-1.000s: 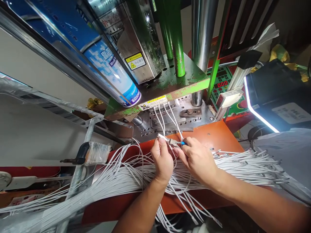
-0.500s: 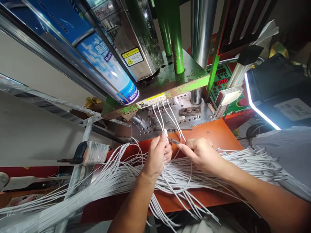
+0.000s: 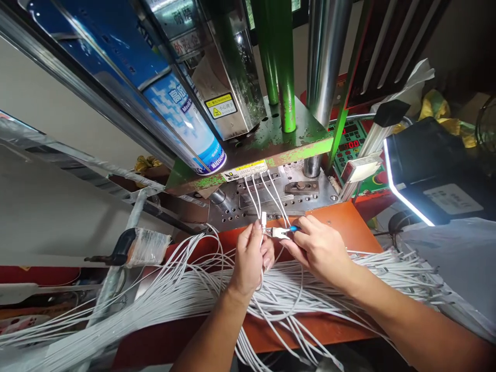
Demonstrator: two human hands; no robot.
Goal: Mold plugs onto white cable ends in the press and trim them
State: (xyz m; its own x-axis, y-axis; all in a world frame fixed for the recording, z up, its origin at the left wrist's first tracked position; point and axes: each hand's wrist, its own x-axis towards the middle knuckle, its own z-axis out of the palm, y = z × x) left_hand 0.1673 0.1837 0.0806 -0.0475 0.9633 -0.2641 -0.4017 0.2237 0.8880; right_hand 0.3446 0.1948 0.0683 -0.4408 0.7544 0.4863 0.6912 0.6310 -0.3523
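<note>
My left hand (image 3: 251,253) is closed on a white cable, its thumb and fingers pinching just below the pale connector (image 3: 264,218) that stands upright above them. My right hand (image 3: 320,240) is closed around blue-handled nippers (image 3: 279,232). Their light-coloured head points left and reaches the connector; whether the tips touch it I cannot tell. Behind both hands, white cables (image 3: 276,195) run up into a metal mould block (image 3: 256,194) under the press plate. A thick bundle of white cables (image 3: 186,289) lies below my hands.
Above the mould hangs the green press plate (image 3: 302,150), with a blue spray can (image 3: 189,129) in front of it. A control panel (image 3: 351,142) and a lit lamp (image 3: 408,194) stand at right. A taped clamp (image 3: 149,247) sits on the left rail.
The nippers have turned in my right hand, so their blue handle and pale head now show. Both hands appear slightly lower as the view has shifted; my left hand keeps its pinch.
</note>
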